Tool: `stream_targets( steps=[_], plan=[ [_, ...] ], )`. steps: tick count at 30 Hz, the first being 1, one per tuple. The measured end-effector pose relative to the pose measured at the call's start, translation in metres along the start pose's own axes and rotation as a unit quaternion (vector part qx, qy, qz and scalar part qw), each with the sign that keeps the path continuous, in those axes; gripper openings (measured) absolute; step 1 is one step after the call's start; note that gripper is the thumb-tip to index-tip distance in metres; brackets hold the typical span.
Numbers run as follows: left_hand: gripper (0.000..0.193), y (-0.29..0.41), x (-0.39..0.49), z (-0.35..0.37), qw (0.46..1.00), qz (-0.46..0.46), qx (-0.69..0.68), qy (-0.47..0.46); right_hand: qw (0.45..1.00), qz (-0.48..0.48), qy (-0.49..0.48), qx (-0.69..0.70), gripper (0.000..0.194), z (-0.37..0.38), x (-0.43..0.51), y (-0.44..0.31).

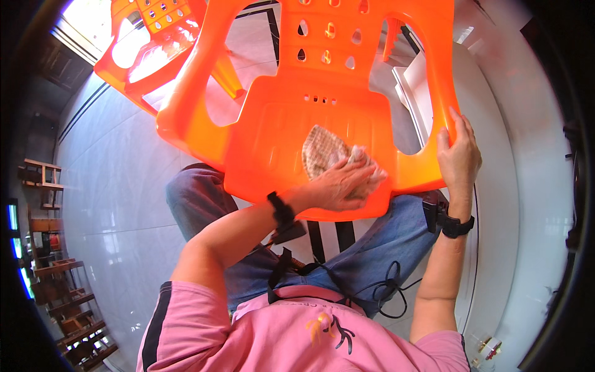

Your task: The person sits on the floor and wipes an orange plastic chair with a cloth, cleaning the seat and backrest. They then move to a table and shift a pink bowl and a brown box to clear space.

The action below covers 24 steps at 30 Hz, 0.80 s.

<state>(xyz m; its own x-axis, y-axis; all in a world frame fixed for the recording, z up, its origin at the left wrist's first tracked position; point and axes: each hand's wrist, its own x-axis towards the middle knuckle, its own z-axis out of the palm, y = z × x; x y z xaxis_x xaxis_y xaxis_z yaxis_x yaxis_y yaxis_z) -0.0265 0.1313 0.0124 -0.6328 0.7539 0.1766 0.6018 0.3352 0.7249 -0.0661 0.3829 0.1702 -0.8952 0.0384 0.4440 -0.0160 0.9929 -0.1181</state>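
An orange plastic armchair stands before me, its seat front between my knees and its pierced backrest at the top of the view. On the right front part of the seat, my left hand presses a bunched, checked brown-and-white cloth, with part of it sticking out beyond the fingers. My right hand grips the chair's right armrest near its front end, thumb on the inner side. A black strap with a small device sits on each of my wrists.
A second orange plastic chair stands behind at the upper left. To the right runs a white curved surface. Wooden stools or frames line the far left, beyond the grey tiled floor. A black cable loops over my lap.
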Motion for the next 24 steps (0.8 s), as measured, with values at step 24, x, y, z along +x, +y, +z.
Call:
stream_targets(
  steps=[24],
  plan=[
    [0.085,-0.120,0.040,-0.065,0.884,-0.296,0.361,0.016,1.000,0.011,0.019,0.001,0.043,0.002,0.001,-0.002]
  ],
)
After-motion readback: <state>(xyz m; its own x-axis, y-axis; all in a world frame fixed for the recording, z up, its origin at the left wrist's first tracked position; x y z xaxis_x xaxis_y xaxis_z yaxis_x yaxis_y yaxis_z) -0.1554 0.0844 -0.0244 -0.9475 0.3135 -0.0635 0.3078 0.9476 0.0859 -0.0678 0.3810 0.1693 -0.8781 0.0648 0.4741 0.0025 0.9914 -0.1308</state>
